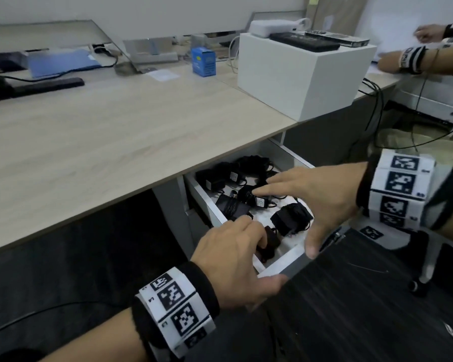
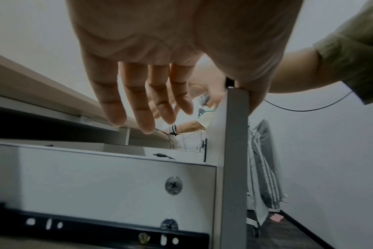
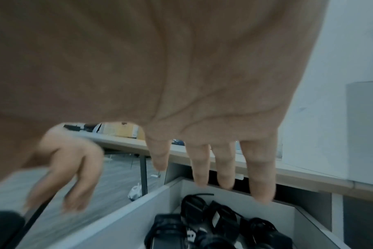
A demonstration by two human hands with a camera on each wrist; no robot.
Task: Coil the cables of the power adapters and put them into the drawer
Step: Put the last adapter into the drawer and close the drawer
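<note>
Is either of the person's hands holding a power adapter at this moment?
No: in the head view the left hand and right hand are open over the drawer, while the power adapters lie inside it.

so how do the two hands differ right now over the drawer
The left hand is at the near left corner of the drawer, its thumb on the front panel; the right hand spreads flat over the adapters, thumb at the front edge. Both are open, gripping nothing.
</note>
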